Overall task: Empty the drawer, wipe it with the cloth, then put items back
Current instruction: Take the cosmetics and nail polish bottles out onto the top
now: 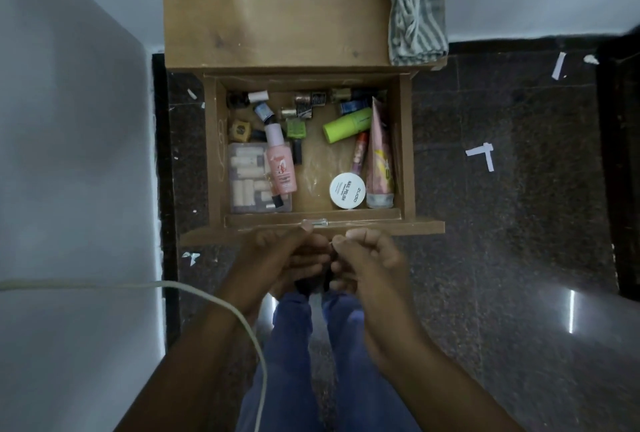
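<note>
The wooden drawer stands pulled out of a small wooden cabinet. It holds a clear box of small rolls, a pink bottle, a green tube, a white nail polish jar, a pink tube, a red stick and several small bottles at the back. A striped grey cloth lies on the cabinet top, right corner. My left hand and my right hand hover curled just before the drawer front, the left thumb tip beside the metal handle. Neither holds anything visible.
A white wall or panel runs along the left. The dark speckled floor carries scraps of white paper. A white cable crosses my left forearm. My legs in blue trousers are below the hands.
</note>
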`<state>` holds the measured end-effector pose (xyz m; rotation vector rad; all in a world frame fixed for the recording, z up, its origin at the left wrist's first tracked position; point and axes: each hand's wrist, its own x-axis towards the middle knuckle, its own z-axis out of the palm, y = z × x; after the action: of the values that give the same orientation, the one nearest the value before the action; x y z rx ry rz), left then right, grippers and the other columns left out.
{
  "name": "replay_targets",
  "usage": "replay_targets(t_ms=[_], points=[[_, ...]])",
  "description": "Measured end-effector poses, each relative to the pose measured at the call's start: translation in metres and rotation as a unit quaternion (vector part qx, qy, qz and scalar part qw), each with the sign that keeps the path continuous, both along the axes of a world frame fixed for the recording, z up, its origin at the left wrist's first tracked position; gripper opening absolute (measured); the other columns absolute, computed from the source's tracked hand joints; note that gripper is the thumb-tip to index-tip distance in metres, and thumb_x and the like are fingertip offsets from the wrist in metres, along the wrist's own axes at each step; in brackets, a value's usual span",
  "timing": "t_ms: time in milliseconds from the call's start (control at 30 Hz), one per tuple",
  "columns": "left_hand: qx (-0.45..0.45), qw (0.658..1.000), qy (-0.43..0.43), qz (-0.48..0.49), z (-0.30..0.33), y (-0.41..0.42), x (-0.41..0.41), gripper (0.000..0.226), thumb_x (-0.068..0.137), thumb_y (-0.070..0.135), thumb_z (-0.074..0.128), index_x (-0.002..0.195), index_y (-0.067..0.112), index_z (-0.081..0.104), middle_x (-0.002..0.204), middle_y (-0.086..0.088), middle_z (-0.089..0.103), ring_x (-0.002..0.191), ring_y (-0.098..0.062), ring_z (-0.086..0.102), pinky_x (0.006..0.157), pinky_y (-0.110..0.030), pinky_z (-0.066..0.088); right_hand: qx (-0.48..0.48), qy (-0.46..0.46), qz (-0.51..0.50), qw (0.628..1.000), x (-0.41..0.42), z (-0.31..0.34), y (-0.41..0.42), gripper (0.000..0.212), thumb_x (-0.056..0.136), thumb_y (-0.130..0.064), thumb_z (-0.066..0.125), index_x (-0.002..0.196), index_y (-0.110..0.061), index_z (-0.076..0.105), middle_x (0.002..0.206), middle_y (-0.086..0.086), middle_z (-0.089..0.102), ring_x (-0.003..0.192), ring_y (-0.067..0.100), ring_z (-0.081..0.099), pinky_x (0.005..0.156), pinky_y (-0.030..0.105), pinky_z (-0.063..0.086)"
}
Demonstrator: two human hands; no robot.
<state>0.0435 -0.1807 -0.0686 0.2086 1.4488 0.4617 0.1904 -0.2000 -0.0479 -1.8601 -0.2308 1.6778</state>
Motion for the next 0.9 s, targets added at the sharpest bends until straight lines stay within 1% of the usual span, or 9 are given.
replay_targets(t_ms=[67, 167, 267, 333, 433, 533, 700, 800, 900], points=[[0.074, 0.996, 0.04, -0.024, 0.009, 0.026, -0.002, 0.026, 0.104, 0.015, 0.061, 0.108, -0.005, 0.076, 0.103, -0.021, 0.08, 0.101, -0.037, 0.078, 0.086, -0.037, 0.065, 0.094, -0.07, 0.044, 0.992, 0.003, 0.005, 0.023, 0.012, 0.092, -0.006, 0.072, 0.099, -0.013, 0.067, 0.087, 0.003, 0.072, 0.077, 0.014, 0.069, 0.068, 0.027, 0.058], [0.183, 0.972, 0.122, -0.086, 0.006, 0.063, 0.005, 0.011, 0.1, 0.02, 0.07, 0.105, 0.018, 0.08, 0.103, -0.006, 0.082, 0.1, -0.022, 0.079, 0.093, -0.039, 0.064, 0.164, -0.177, 0.121, 0.963, 0.009, 0.0, 0.059, 0.022, 0.09, -0.011, 0.075, 0.107, -0.022, 0.068, 0.101, -0.006, 0.072, 0.092, 0.006, 0.07, 0.079, 0.023, 0.058], [0.25, 0.946, 0.17, -0.114, -0.005, 0.093, 0.027, 0.026, 0.092, 0.032, 0.074, 0.117, 0.022, 0.079, 0.106, 0.007, 0.079, 0.102, -0.011, 0.075, 0.096, -0.036, 0.06, 0.185, -0.247, 0.145, 0.94, 0.019, -0.011, 0.086, 0.031, 0.092, -0.013, 0.07, 0.12, -0.025, 0.065, 0.111, -0.011, 0.07, 0.103, 0.004, 0.068, 0.089, 0.026, 0.057], [0.276, 0.93, 0.193, -0.145, -0.013, 0.11, 0.048, 0.03, 0.098, 0.025, 0.072, 0.126, 0.017, 0.075, 0.112, 0.006, 0.075, 0.104, -0.009, 0.071, 0.096, -0.03, 0.057, 0.189, -0.264, 0.152, 0.933, 0.027, -0.016, 0.098, 0.034, 0.095, -0.014, 0.066, 0.128, -0.023, 0.063, 0.119, -0.01, 0.068, 0.11, 0.004, 0.065, 0.093, 0.024, 0.054], [0.31, 0.904, 0.224, -0.191, -0.03, 0.126, 0.073, 0.035, 0.098, 0.019, 0.069, 0.132, 0.013, 0.07, 0.12, 0.001, 0.073, 0.11, -0.011, 0.068, 0.097, -0.027, 0.054, 0.191, -0.268, 0.147, 0.933, 0.035, -0.021, 0.109, 0.037, 0.101, -0.014, 0.059, 0.138, -0.021, 0.058, 0.123, -0.009, 0.064, 0.106, -0.004, 0.061, 0.088, 0.015, 0.048], [0.338, 0.874, 0.263, -0.228, -0.044, 0.135, 0.087, 0.026, 0.097, 0.025, 0.069, 0.121, 0.02, 0.075, 0.111, 0.002, 0.078, 0.102, -0.013, 0.071, 0.092, -0.036, 0.059, 0.186, -0.245, 0.123, 0.944, 0.032, -0.025, 0.116, 0.039, 0.107, -0.019, 0.053, 0.145, -0.02, 0.053, 0.125, -0.01, 0.062, 0.11, -0.005, 0.06, 0.089, 0.013, 0.046], [0.338, 0.849, 0.31, -0.261, -0.057, 0.142, 0.101, 0.019, 0.097, 0.036, 0.066, 0.102, 0.021, 0.076, 0.089, 0.002, 0.077, 0.085, -0.018, 0.072, 0.075, -0.042, 0.06, 0.161, -0.188, 0.104, 0.963, 0.031, -0.03, 0.127, 0.042, 0.111, -0.029, 0.045, 0.152, -0.023, 0.046, 0.142, -0.008, 0.057, 0.128, 0.004, 0.056, 0.11, 0.029, 0.048], [0.32, 0.847, 0.324, -0.275, -0.063, 0.143, 0.108, 0.03, 0.098, 0.041, 0.057, 0.094, 0.018, 0.075, 0.081, -0.001, 0.074, 0.078, -0.021, 0.069, 0.068, -0.042, 0.057, 0.147, -0.179, 0.094, 0.968, 0.036, -0.036, 0.133, 0.04, 0.111, -0.031, 0.042, 0.15, -0.023, 0.049, 0.145, -0.003, 0.057, 0.128, 0.007, 0.057, 0.112, 0.035, 0.049], [0.309, 0.853, 0.325, -0.267, -0.066, 0.147, 0.111, 0.044, 0.088, 0.047, 0.045, 0.084, 0.016, 0.075, 0.073, -0.002, 0.071, 0.072, -0.022, 0.068, 0.061, -0.038, 0.053, 0.139, -0.173, 0.096, 0.97, 0.037, -0.045, 0.135, 0.041, 0.11, -0.037, 0.042, 0.149, -0.025, 0.051, 0.142, 0.0, 0.06, 0.129, 0.014, 0.06, 0.112, 0.047, 0.05]])
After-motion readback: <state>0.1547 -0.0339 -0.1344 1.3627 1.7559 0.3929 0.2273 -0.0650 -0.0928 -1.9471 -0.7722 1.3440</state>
